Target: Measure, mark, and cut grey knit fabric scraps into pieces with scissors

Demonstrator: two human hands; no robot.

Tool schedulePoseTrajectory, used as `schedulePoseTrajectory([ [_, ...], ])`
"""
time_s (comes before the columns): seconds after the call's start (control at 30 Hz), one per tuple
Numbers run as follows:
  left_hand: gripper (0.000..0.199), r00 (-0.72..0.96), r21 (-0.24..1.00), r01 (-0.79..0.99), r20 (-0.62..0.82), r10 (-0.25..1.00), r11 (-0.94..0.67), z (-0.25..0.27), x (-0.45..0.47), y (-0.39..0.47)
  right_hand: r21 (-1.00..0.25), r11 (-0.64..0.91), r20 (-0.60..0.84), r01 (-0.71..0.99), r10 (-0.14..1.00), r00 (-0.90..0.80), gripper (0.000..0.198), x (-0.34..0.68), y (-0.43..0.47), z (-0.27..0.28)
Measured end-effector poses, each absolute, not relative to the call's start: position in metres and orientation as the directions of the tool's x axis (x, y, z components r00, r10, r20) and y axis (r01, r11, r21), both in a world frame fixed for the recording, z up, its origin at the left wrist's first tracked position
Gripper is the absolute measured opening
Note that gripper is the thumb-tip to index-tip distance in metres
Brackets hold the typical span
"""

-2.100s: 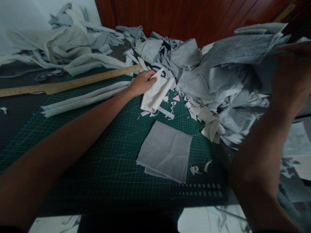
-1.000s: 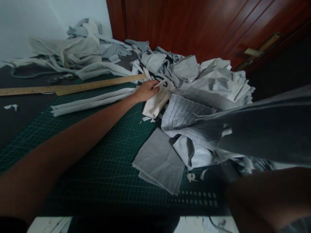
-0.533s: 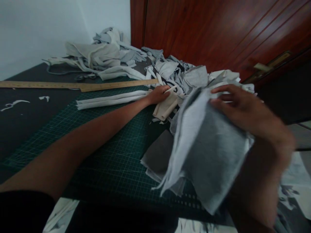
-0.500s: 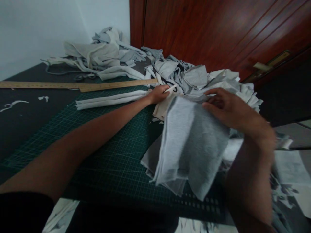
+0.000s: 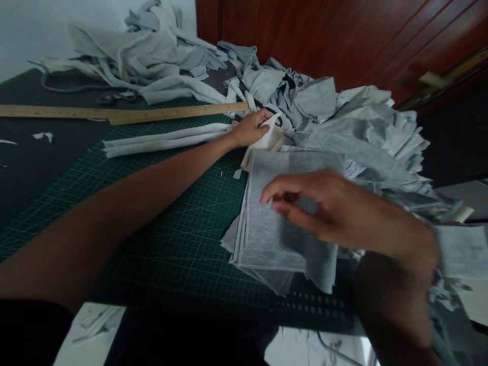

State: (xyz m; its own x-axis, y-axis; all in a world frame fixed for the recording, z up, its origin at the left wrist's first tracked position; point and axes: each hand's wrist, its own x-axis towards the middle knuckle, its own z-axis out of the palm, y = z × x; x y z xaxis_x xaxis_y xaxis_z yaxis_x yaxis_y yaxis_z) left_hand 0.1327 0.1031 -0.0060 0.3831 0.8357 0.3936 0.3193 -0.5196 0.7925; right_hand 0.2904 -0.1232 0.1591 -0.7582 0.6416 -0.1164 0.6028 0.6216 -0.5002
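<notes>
My left hand (image 5: 250,129) reaches far forward, its fingers closed on the edge of a cream cloth piece (image 5: 265,143). Over a stack of light grey cloth pieces (image 5: 272,236), my right hand (image 5: 310,203) hovers with its fingers curved and apart, nothing visible between them. The stack lies loosely squared at the right of a green cutting mat (image 5: 183,223), its lower corners fanned out. A pale folded cloth strip (image 5: 163,145) stretches across the mat, partly behind my left wrist.
Wooden rulers (image 5: 152,114) lie across the far edge of the mat. Heaped cloth scraps (image 5: 141,56) are at the back left, and more grey and cream cloth (image 5: 343,132) is piled along the brown door (image 5: 305,35). Small offcuts (image 5: 43,137) dot the dark table.
The grey cloth under my right hand has dropped flat onto the stack. My right hand has let go and moved left and nearer. My left hand keeps the cream piece; the view has tilted down.
</notes>
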Motion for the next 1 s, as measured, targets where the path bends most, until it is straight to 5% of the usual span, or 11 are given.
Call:
schedulePoseTrajectory([
  [0.07,0.018,0.377,0.793,0.327,0.39,0.84,-0.515,-0.006,0.132,0.104,-0.61,0.575,-0.276,0.545,0.491,-0.826,0.021,0.277,-0.12,0.14],
  [0.17,0.015,0.383,0.773,0.362,0.386,0.839,-0.521,-0.007,0.131,0.104,-0.632,0.471,-0.396,0.615,0.486,-0.779,0.02,0.269,-0.104,0.103],
  [0.3,0.021,0.426,0.696,0.441,0.393,0.815,-0.567,-0.002,0.131,0.09,-0.801,0.032,-0.559,0.598,0.317,-0.766,0.022,0.28,-0.066,0.062],
  [0.43,0.045,0.453,0.484,0.541,0.521,0.723,-0.688,0.012,0.13,0.072,-0.878,-0.273,-0.466,0.393,0.293,-0.835,0.037,0.296,-0.039,0.044],
  [0.53,0.041,0.483,0.35,0.614,0.542,0.687,-0.708,0.026,0.117,0.08,-0.887,-0.324,-0.429,0.329,0.314,-0.847,0.037,0.298,-0.036,0.04],
  [0.7,0.027,0.387,0.323,0.797,0.375,0.842,-0.51,0.033,0.073,0.118,-0.914,-0.313,-0.363,0.257,0.353,-0.863,0.036,0.295,-0.036,0.032],
  [0.83,0.035,0.375,0.262,0.831,0.389,0.841,-0.491,0.026,0.059,0.122,-0.942,-0.288,-0.294,0.171,0.469,-0.833,0.029,0.295,-0.034,0.028],
  [1.0,0.04,0.382,0.218,0.849,0.375,0.845,-0.481,0.017,0.073,0.107,-0.94,-0.299,-0.293,0.164,0.461,-0.838,0.029,0.294,-0.034,0.029],
])
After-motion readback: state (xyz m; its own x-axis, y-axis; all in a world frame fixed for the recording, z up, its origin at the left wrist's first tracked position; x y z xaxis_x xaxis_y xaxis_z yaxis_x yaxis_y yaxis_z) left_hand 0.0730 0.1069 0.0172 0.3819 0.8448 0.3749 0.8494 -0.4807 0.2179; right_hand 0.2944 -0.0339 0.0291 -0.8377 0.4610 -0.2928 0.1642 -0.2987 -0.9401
